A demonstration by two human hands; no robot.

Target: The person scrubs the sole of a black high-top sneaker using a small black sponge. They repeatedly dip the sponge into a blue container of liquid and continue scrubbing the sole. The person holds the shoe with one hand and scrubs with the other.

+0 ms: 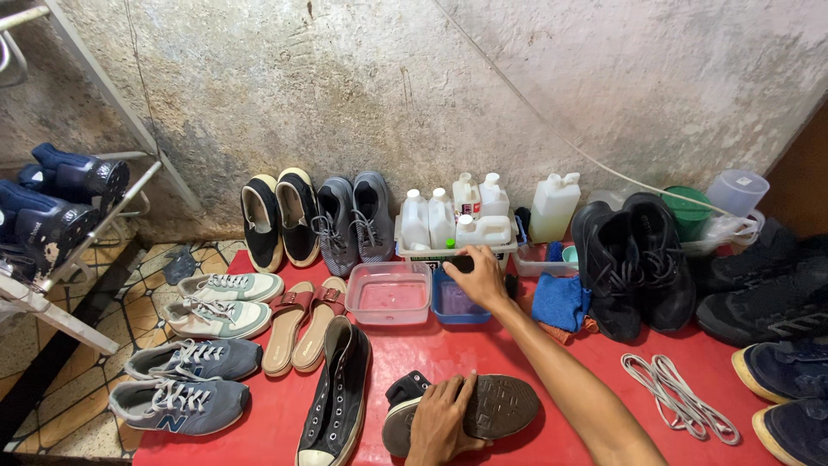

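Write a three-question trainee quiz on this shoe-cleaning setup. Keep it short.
1. True or false: the left hand presses on a shoe lying sole-up.
2. What does the right hand reach over? A) blue tub B) loose laces C) sandals
3. What colour is the mat under the shoes?

Key: 1 true; 2 A; 3 red.

navy shoes (789,401) cut off at right edge; left hand (440,423) cropped at bottom
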